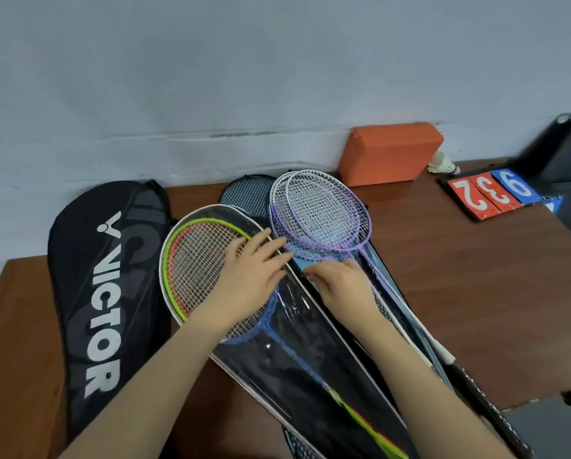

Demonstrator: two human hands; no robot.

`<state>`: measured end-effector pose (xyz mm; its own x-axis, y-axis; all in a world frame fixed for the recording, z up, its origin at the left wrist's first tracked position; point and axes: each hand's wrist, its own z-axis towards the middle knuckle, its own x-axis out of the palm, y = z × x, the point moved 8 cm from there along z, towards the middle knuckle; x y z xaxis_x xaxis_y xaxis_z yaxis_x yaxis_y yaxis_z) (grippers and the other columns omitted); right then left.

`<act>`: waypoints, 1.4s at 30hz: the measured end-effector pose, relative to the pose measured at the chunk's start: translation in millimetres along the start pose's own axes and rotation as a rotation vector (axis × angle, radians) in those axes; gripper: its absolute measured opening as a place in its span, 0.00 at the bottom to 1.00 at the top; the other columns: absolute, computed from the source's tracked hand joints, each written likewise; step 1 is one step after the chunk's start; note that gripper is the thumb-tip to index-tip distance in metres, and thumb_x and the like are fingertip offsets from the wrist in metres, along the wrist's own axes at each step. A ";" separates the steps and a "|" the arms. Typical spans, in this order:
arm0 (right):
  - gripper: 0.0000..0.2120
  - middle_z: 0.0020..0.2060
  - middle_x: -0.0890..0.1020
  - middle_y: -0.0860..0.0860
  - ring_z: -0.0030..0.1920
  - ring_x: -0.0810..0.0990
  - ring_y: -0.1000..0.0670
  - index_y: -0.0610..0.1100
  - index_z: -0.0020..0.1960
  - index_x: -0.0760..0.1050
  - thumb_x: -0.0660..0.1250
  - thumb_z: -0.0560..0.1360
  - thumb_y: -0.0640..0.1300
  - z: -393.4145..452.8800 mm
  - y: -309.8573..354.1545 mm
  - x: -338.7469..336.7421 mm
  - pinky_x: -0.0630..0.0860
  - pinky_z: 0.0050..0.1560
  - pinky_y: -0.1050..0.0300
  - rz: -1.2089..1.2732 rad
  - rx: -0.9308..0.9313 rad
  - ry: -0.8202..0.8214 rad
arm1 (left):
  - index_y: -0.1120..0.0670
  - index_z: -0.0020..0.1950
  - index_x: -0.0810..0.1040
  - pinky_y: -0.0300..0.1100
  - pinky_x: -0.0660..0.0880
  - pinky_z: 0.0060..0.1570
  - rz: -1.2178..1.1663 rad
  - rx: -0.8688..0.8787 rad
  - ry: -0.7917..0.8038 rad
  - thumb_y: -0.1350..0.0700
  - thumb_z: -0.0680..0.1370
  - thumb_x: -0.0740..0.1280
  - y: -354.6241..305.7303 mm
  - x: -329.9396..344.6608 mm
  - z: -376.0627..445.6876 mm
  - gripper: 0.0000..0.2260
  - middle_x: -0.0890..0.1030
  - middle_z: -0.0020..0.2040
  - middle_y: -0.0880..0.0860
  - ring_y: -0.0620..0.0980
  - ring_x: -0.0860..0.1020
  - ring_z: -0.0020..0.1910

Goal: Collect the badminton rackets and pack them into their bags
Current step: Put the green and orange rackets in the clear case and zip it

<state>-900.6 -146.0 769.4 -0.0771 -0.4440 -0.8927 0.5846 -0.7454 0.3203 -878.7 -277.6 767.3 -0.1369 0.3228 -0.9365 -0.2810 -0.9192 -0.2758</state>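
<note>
A clear-fronted racket bag (297,369) lies on the brown table (459,276) with a green, orange and blue racket (194,260) inside it. My left hand (254,276) lies flat on the bag over the racket head, fingers straight. My right hand (340,286) has its fingers curled at the bag's right edge, apparently pinching it. Two purple and white rackets (324,213) lie just beyond, partly on a dark mesh bag (244,193). A black VICTOR bag (102,293) lies at the left.
An orange foam block (390,154) stands against the wall at the back. A white shuttlecock (443,164) and a flip scoreboard (493,193) sit at the far right. A dark chair (562,154) is beyond the table's right edge.
</note>
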 end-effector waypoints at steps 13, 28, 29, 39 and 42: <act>0.09 0.40 0.85 0.52 0.40 0.82 0.52 0.44 0.48 0.83 0.65 0.73 0.44 -27.4 -15.1 -0.8 0.77 0.44 0.53 0.389 0.120 0.010 | 0.45 0.45 0.82 0.42 0.52 0.51 -0.085 0.088 -0.080 0.44 0.74 0.60 6.6 1.7 23.2 0.12 0.80 0.48 0.41 0.44 0.68 0.55; 0.04 0.41 0.85 0.52 0.42 0.82 0.48 0.45 0.46 0.81 0.68 0.74 0.41 -108.0 -91.1 1.6 0.74 0.41 0.58 0.253 0.366 0.196 | 0.51 0.51 0.83 0.49 0.55 0.57 -0.009 -0.086 -0.038 0.55 0.77 0.65 -8.6 48.5 49.1 0.07 0.82 0.54 0.48 0.52 0.72 0.63; 0.04 0.41 0.84 0.52 0.42 0.82 0.48 0.45 0.47 0.81 0.68 0.74 0.41 -106.9 -91.1 2.6 0.75 0.42 0.56 0.277 0.370 0.189 | 0.51 0.53 0.82 0.51 0.56 0.57 -0.014 -0.027 0.012 0.55 0.77 0.65 -21.6 54.0 46.9 0.09 0.81 0.57 0.49 0.52 0.72 0.64; 0.05 0.37 0.81 0.58 0.36 0.77 0.61 0.44 0.48 0.82 0.68 0.74 0.39 -106.2 -78.9 -5.5 0.74 0.42 0.61 0.513 0.334 0.122 | 0.46 0.51 0.81 0.44 0.49 0.58 -0.196 -0.063 0.099 0.51 0.77 0.64 -81.8 74.8 -2.6 0.07 0.78 0.57 0.40 0.47 0.66 0.68; 0.06 0.36 0.80 0.61 0.36 0.77 0.63 0.45 0.47 0.82 0.68 0.74 0.38 -112.4 -84.5 -1.3 0.74 0.42 0.62 0.573 0.403 0.146 | 0.46 0.49 0.81 0.43 0.50 0.57 -0.126 -0.062 0.126 0.49 0.77 0.64 -80.8 71.8 1.2 0.07 0.79 0.52 0.40 0.46 0.69 0.62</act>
<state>-859.1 -26.5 707.8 0.2777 -0.7708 -0.5733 0.1545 -0.5532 0.8186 -867.0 -179.8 722.6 0.0172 0.4094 -0.9122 -0.2292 -0.8864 -0.4022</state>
